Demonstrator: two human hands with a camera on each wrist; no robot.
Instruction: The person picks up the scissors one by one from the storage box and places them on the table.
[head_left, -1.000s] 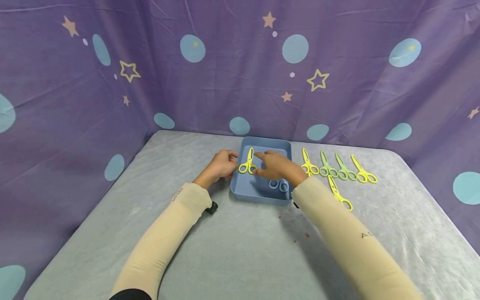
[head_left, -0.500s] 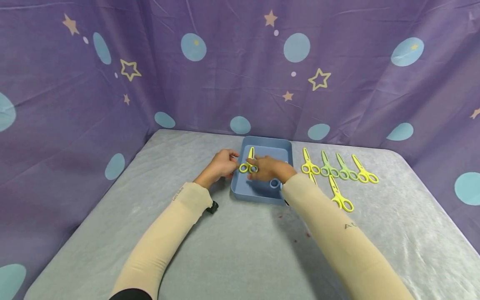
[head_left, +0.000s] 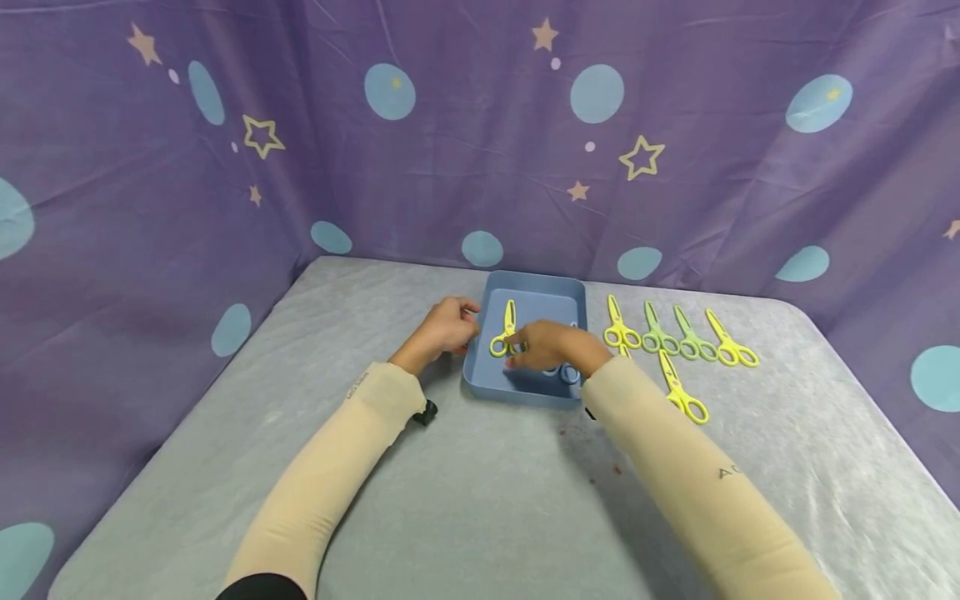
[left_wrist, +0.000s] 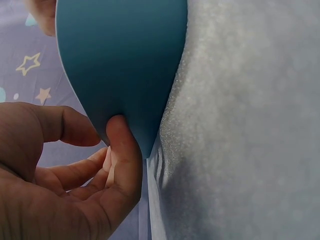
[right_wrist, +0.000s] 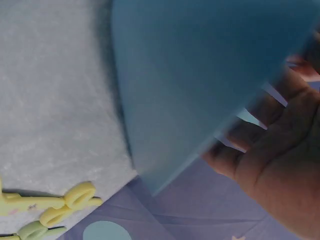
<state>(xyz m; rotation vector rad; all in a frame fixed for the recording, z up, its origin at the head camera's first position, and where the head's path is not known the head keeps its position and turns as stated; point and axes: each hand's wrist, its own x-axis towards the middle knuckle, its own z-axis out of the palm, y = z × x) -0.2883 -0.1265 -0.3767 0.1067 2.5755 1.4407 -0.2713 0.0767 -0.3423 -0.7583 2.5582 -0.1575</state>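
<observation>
My left hand (head_left: 448, 326) grips the near-left wall of a shallow blue tray (head_left: 525, 398); the left wrist view shows the thumb against the outer wall and the index finger at the rim. Inside the tray lies a pair of yellow scissors (head_left: 507, 332), blades pointing away from me. My right hand (head_left: 551, 345) is over the tray, fingertips touching the right handle loop of these scissors. Below its wrist, blue scissors (head_left: 570, 374) show only their handles. In the right wrist view the tray wall hides the fingertips, and the fingers look loosely spread.
Right of the tray, yellow scissors (head_left: 622, 335), green scissors (head_left: 660, 340) and more pairs lie in a row. Another yellow pair (head_left: 684, 400) lies nearer, partly behind the right sleeve. A purple curtain (head_left: 480, 125) stands along the table's back edge.
My right hand reached left onto the yellow scissors, then drew back slightly. The scissors have slid a little right and toward me. The left hand stays on the tray.
</observation>
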